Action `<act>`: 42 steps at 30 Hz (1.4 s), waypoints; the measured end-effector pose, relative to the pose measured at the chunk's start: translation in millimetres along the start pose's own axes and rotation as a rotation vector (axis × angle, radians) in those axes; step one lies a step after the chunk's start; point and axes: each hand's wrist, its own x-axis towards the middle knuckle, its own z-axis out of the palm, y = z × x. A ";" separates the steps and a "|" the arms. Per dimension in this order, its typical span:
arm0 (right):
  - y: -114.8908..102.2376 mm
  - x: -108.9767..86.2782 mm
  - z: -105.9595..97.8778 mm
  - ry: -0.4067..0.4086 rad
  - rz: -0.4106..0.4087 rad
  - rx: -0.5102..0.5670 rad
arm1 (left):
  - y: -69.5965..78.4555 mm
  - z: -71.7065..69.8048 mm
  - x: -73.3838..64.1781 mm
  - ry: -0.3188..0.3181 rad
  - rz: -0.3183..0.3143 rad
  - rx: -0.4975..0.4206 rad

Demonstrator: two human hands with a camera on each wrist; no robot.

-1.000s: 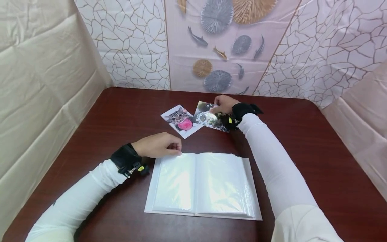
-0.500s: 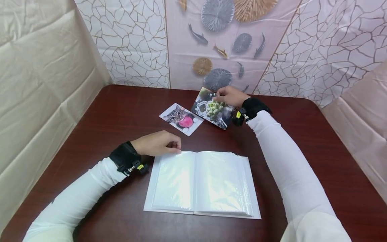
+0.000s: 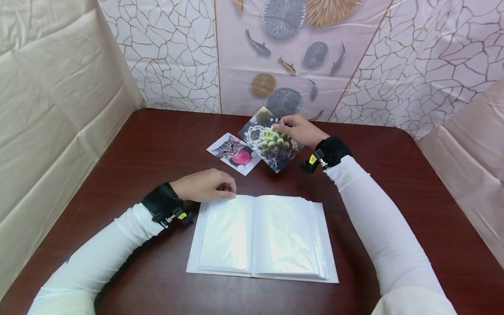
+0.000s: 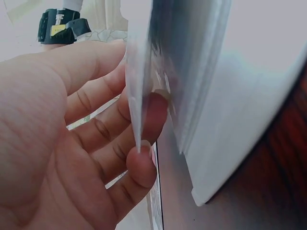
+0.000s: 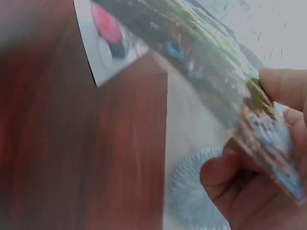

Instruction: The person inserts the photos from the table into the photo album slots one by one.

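Observation:
My right hand (image 3: 302,130) pinches a photo print of a green succulent (image 3: 272,143) by its upper edge, tilted up over the far part of the table. In the right wrist view the glossy succulent print (image 5: 206,67) slants between thumb and fingertips. A photo print of a cat with a pink ball (image 3: 239,158) lies beside it, partly overlapped in the head view. My left hand (image 3: 204,185) is at the top left corner of an open photo album (image 3: 289,236). Seen from the left wrist, its fingers hold a clear album page (image 4: 138,81) raised from the pages beneath.
The dark red wooden table (image 3: 165,140) has rounded far corners. A patterned cloth backdrop (image 3: 177,57) hangs behind its far edge, and beige cloth (image 3: 51,113) hangs on the left. Black camera bands sit on both wrists.
My right hand has lifted the succulent photo and turned it, shifting it slightly left over the cat photo's corner. My left hand stays at the album's corner.

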 end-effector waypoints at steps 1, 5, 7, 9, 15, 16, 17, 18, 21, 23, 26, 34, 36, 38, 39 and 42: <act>0.1 -1.1 3.1 0.006 -0.001 0.027 | -0.1 0.1 0.0 0.001 0.004 0.000; 0.5 -6.4 16.2 0.041 -0.006 0.123 | -1.2 0.6 0.2 0.001 0.008 0.006; -0.7 -10.1 22.7 0.054 -0.011 0.154 | -1.2 0.1 -0.1 0.002 0.009 0.004; -2.5 -13.9 28.9 0.065 -0.021 0.181 | -1.0 -0.8 -0.4 0.005 0.008 0.003; -8.6 -23.7 46.1 0.066 -0.056 0.223 | -0.5 -1.9 -0.2 -0.003 0.021 -0.021; -9.3 -24.8 48.6 0.067 -0.061 0.225 | -0.8 -1.4 0.1 -0.005 0.022 -0.026; -9.8 -25.7 50.8 0.071 -0.064 0.229 | -0.9 -1.1 0.2 -0.007 0.023 -0.035; -10.0 -26.3 52.8 0.077 -0.065 0.232 | -0.8 -0.9 0.3 -0.009 0.025 -0.045; -9.5 -28.0 57.3 0.104 -0.059 0.236 | -1.3 0.4 1.1 -0.011 0.015 -0.068; -8.5 -29.3 59.9 0.128 -0.046 0.242 | -1.0 0.9 1.5 -0.011 0.006 -0.079; -5.1 -31.0 63.5 0.150 -0.037 0.261 | 0.1 0.7 1.9 -0.004 0.006 -0.080; 0.9 -35.8 75.0 0.122 -0.053 0.310 | -1.3 -0.9 -1.1 -0.003 -0.001 -0.082; 0.2 -36.3 75.4 0.119 -0.058 0.308 | -4.0 -3.3 -1.7 -0.014 0.002 -0.118; 0.3 -36.1 75.5 0.115 -0.059 0.312 | -7.0 -6.2 -2.7 -0.025 0.006 -0.156; 0.3 -35.9 75.6 0.111 -0.060 0.313 | -8.4 -7.4 -3.2 -0.028 0.011 -0.176; 0.2 -35.8 75.4 0.104 -0.059 0.317 | -10.1 -9.7 -3.4 -0.036 0.023 -0.218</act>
